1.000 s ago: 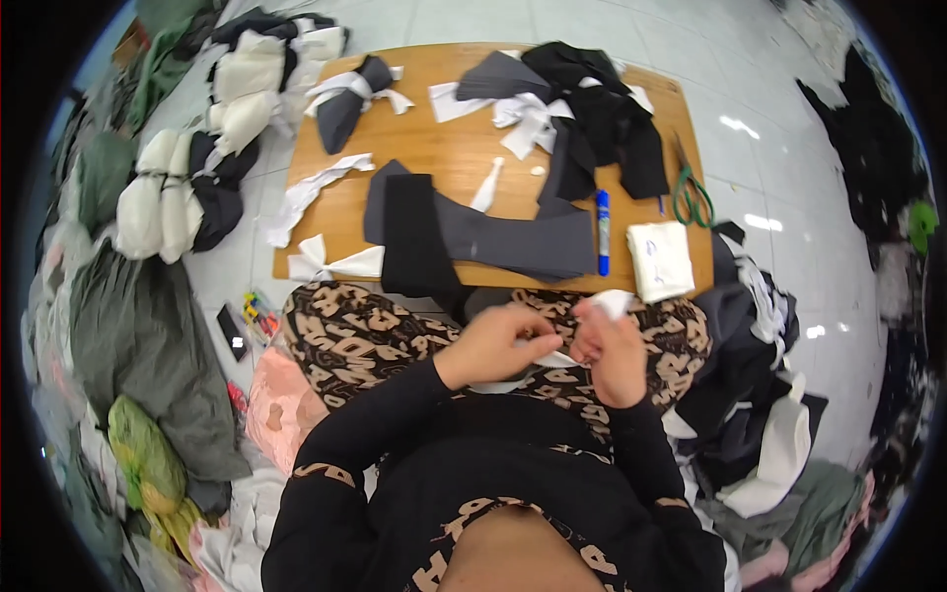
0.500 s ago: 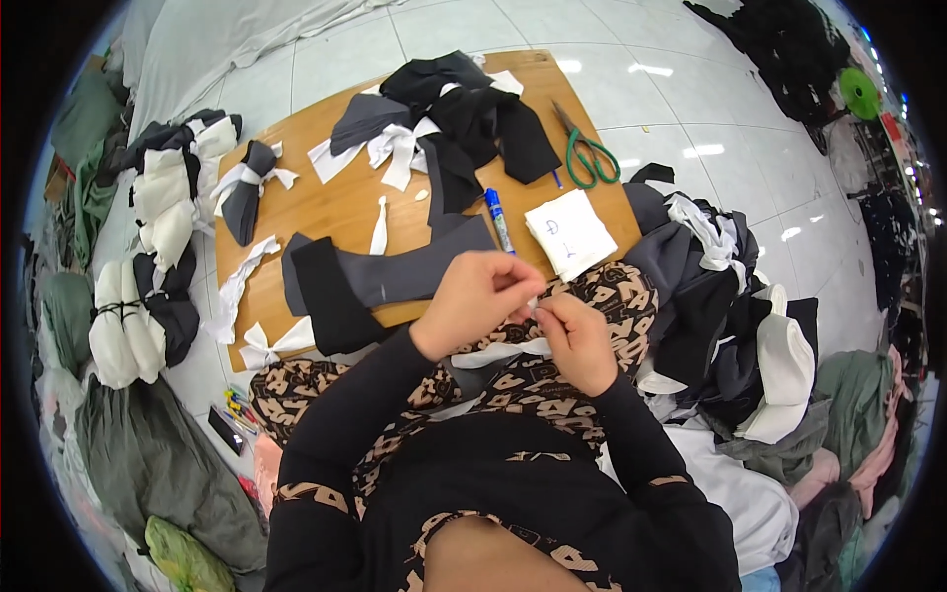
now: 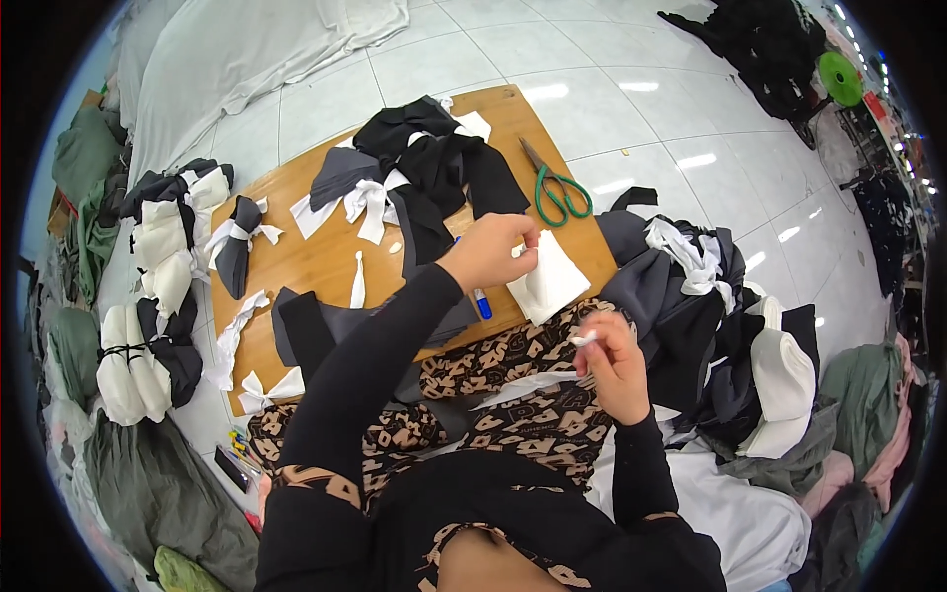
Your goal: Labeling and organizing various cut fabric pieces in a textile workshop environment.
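Note:
Over the table's near right corner, my left hand (image 3: 493, 255) pinches the edge of the top sheet on a stack of white square pieces (image 3: 554, 286), lifting it slightly. I cannot tell whether the pieces are paper or cloth. Above my lap, my right hand (image 3: 619, 370) holds a small white scrap (image 3: 584, 338) between thumb and fingers. My left forearm passes over dark grey cloth pieces (image 3: 340, 321) lying on the wooden table (image 3: 286, 187). A blue marker (image 3: 482, 304) shows partly beside my left wrist. Green-handled scissors (image 3: 554, 187) rest beyond the stack.
Black and grey cloth pieces (image 3: 424, 138) are heaped at the table's far side. A tied grey bundle (image 3: 237, 247) lies at its left edge. Piles of dark cloth (image 3: 681, 296) stand to the right, with white rolled bundles (image 3: 123, 365) on the left.
My hands have parted. The left moved up to the white stack and took its top sheet's edge; the right drew back rightward and down with the small white scrap. The view has shifted.

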The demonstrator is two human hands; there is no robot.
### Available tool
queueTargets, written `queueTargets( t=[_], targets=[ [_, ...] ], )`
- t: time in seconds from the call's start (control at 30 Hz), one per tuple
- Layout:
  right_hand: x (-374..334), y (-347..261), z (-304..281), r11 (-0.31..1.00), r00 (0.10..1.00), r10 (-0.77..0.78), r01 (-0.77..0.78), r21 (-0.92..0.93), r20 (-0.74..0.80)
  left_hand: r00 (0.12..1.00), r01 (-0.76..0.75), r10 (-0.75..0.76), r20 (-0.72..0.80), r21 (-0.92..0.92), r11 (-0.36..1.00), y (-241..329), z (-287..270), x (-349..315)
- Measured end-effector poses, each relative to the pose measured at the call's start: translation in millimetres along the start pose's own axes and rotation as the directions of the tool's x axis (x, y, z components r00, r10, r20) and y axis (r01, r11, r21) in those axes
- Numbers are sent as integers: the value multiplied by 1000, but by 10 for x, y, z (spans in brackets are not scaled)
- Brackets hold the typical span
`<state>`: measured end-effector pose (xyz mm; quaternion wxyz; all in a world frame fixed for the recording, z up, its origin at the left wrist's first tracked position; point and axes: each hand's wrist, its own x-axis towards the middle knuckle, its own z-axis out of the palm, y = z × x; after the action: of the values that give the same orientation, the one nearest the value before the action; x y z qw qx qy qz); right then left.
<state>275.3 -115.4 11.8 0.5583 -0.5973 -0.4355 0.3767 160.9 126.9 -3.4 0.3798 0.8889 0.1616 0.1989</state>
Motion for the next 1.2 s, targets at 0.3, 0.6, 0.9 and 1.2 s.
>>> queueTargets(
  t=[0.3,0.6,0.9,1.2],
  targets=[
    [556,-298,827,956,945,229,-264,130,235,892,256,-449,-58,-753,606,527,-529,-863],
    [525,-175,1279,981,981,-100,125,-149,164,638,115,-762,-110,-965,235,244,-456,-2091],
    [491,-352,1705,944,815,321,-320,-87,482,791,421,-547,-275,-403,812,680,-680,-2227],
    [228,150,2008,988,987,-154,155,-20,44,557,128,-764,-326,-875,467,933,-139,-2434]
  ],
)
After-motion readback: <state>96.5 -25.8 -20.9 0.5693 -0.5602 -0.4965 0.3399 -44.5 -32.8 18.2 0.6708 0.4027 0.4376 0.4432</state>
